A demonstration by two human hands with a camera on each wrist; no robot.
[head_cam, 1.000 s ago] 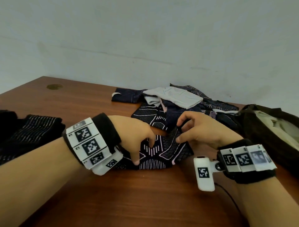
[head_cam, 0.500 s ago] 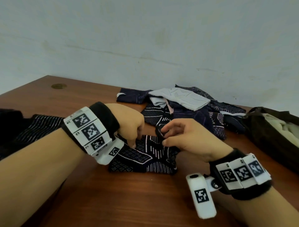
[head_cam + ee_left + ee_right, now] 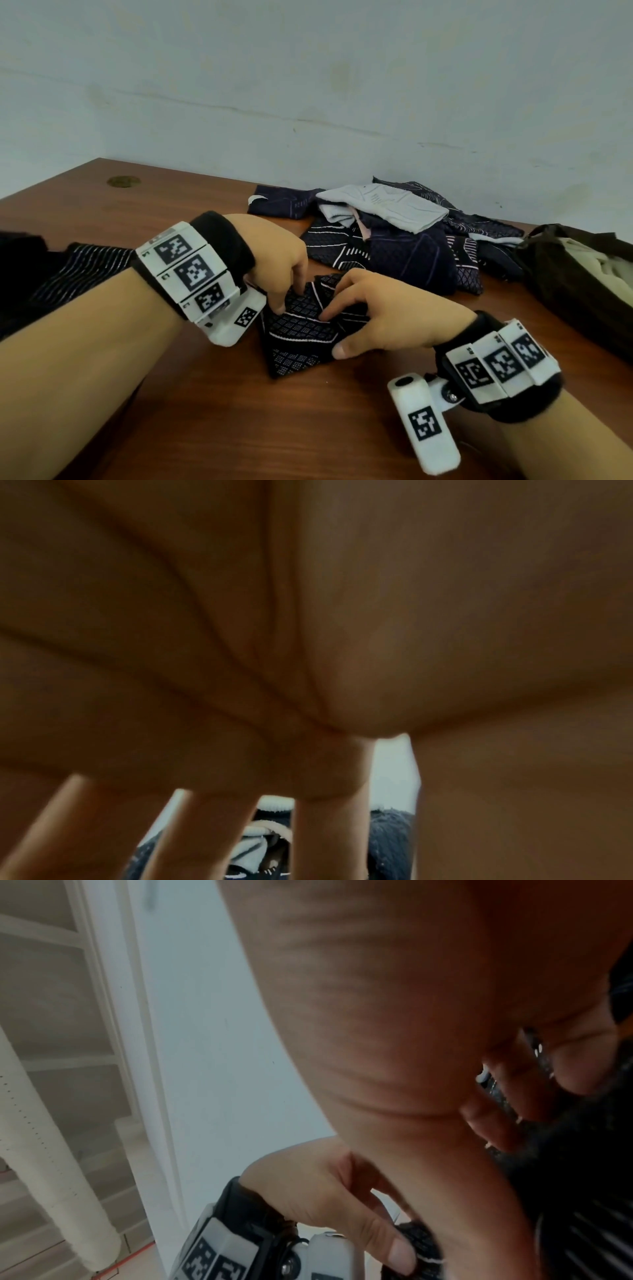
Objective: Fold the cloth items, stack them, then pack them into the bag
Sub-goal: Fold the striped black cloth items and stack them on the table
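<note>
We are observing a dark patterned cloth [image 3: 301,329] lying on the table [image 3: 308,428], near the front edge, between both hands. The left hand [image 3: 274,253] is pressing its fingertips onto the cloth's left part, fingers bent downward. The right hand [image 3: 376,318] is holding the cloth's right side, fingers on top and thumb at the near edge. A pile [image 3: 394,233] of unfolded cloths is lying behind. The bag [image 3: 565,274] is sitting open at right. A striped cloth [image 3: 78,270] is lying at left.
</note>
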